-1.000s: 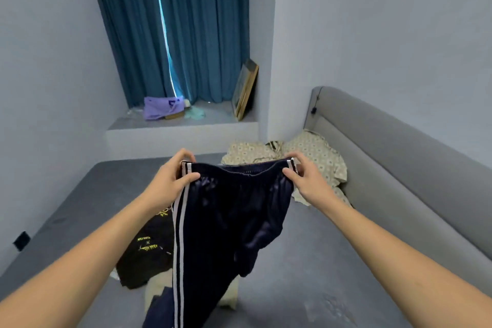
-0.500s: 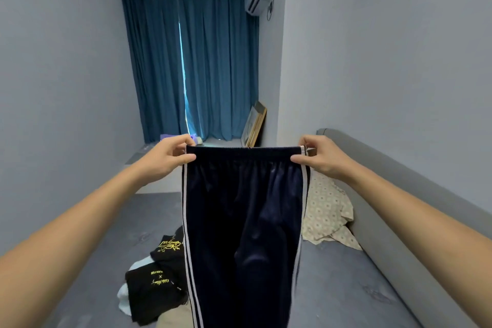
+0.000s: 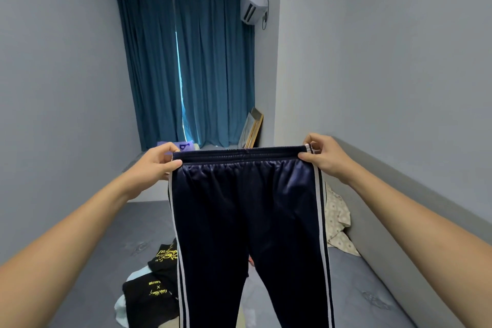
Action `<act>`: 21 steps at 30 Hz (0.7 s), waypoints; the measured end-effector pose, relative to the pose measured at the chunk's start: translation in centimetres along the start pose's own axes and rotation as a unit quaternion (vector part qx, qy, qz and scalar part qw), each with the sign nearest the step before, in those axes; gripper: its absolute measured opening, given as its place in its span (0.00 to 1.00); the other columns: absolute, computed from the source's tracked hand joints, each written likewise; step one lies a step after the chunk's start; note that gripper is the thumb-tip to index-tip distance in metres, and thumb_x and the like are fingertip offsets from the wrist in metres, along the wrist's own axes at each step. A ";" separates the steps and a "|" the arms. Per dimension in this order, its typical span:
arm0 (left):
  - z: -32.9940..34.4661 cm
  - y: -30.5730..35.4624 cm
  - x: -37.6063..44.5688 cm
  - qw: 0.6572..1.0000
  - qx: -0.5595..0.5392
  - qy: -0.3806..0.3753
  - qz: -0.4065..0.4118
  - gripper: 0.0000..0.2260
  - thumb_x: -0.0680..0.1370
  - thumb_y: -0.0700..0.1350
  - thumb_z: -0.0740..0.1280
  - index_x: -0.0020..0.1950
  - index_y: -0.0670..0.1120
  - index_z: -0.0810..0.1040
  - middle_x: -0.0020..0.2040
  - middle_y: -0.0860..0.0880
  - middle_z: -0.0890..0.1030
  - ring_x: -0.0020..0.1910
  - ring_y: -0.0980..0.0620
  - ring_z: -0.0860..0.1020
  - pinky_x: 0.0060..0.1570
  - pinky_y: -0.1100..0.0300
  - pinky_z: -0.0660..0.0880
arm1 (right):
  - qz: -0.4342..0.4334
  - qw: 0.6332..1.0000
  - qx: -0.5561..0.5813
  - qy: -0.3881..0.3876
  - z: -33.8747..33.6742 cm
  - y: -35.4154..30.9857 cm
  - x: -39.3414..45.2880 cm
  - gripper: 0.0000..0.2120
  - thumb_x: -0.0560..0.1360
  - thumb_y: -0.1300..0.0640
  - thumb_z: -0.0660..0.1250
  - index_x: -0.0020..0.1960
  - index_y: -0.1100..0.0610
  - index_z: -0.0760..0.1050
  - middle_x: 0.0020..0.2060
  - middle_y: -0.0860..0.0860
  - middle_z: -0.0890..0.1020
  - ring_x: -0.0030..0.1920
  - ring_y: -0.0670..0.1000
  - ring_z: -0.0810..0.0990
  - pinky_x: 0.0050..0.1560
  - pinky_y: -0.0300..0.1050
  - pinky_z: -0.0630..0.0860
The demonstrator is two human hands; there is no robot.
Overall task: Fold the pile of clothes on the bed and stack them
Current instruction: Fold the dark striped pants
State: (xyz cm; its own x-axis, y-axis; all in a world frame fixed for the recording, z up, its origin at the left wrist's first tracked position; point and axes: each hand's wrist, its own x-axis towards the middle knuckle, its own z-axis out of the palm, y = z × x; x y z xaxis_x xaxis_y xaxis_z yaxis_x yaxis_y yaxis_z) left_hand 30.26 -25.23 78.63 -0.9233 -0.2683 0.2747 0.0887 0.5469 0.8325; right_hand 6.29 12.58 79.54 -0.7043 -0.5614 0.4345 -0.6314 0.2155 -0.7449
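Here, two hands, left hand and right hand, each grip pinching one trousers waistband.

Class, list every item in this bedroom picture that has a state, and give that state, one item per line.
Navy track trousers with white side stripes: held up by the waistband, unfolded, legs hanging.
Left hand: pinches the waistband's left corner.
Right hand: pinches the right corner.
Black T-shirt with yellow print: crumpled on the bed, unfolded.
Teal curtains: nearly drawn, narrow gap.
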 end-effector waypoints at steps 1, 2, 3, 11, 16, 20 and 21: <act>0.4 0.1 0.1 1.000 -0.006 0.006 -0.012 0.04 0.85 0.42 0.65 0.55 0.42 0.74 0.51 0.36 0.84 0.47 0.46 0.82 0.51 0.47 0.76 | 0.015 1.000 0.011 -0.002 0.3 -0.2 0.1 0.11 0.76 0.61 0.74 0.41 0.52 0.74 0.32 0.41 0.79 0.35 0.44 0.76 0.44 0.45 0.71; 1.1 0.3 0.3 0.999 -0.014 0.016 -0.026 0.03 0.85 0.42 0.66 0.55 0.43 0.74 0.49 0.37 0.83 0.46 0.47 0.81 0.48 0.49 0.76 | 0.037 0.999 0.024 -0.014 0.8 -0.6 0.3 0.10 0.76 0.60 0.75 0.42 0.52 0.75 0.32 0.42 0.80 0.34 0.44 0.77 0.42 0.45 0.71; 2.0 0.5 0.7 0.998 -0.031 0.033 -0.041 0.02 0.84 0.40 0.66 0.52 0.44 0.74 0.46 0.38 0.82 0.45 0.48 0.80 0.45 0.51 0.75 | 0.068 0.996 0.034 -0.037 1.4 -0.9 0.4 0.10 0.76 0.60 0.75 0.42 0.52 0.75 0.33 0.44 0.81 0.34 0.45 0.78 0.40 0.44 0.72; 6.2 -0.3 1.7 0.977 -0.081 0.169 -0.106 0.05 0.79 0.38 0.72 0.47 0.43 0.76 0.48 0.42 0.82 0.47 0.45 0.79 0.51 0.50 0.76 | 0.238 0.965 0.079 -0.079 3.7 -1.6 0.4 0.11 0.74 0.61 0.75 0.44 0.53 0.73 0.30 0.49 0.81 0.27 0.50 0.80 0.30 0.42 0.78; 8.1 0.7 1.9 0.978 -0.057 0.197 -0.042 0.09 0.79 0.40 0.72 0.45 0.45 0.73 0.38 0.48 0.75 0.36 0.53 0.73 0.37 0.61 0.71 | 0.203 0.968 0.147 -0.015 6.8 -3.4 0.5 0.11 0.75 0.63 0.75 0.44 0.55 0.72 0.34 0.54 0.82 0.34 0.54 0.83 0.36 0.50 0.83; 9.6 2.0 1.8 0.981 -0.058 0.182 0.017 0.08 0.78 0.42 0.75 0.46 0.47 0.76 0.44 0.51 0.83 0.41 0.60 0.81 0.39 0.70 0.74 | 0.135 0.969 0.204 0.012 9.3 -5.9 0.3 0.12 0.74 0.63 0.77 0.41 0.56 0.74 0.38 0.53 0.82 0.34 0.51 0.83 0.37 0.49 0.84; 9.9 2.3 1.7 0.981 -0.069 0.181 0.026 0.07 0.78 0.42 0.76 0.47 0.47 0.77 0.45 0.51 0.84 0.43 0.59 0.81 0.40 0.70 0.75 | 0.123 0.969 0.212 0.014 9.9 -6.5 0.3 0.11 0.74 0.63 0.78 0.42 0.56 0.75 0.39 0.54 0.82 0.36 0.51 0.84 0.38 0.50 0.85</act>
State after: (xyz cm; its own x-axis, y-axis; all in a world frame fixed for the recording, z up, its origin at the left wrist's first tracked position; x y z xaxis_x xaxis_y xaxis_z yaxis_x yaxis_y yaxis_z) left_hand 25.18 -16.60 76.30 -0.7253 -0.5206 0.4504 0.2048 0.4613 0.8632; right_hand 13.37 3.16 79.49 -0.8288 -0.5121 0.2256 -0.2565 -0.0106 -0.9665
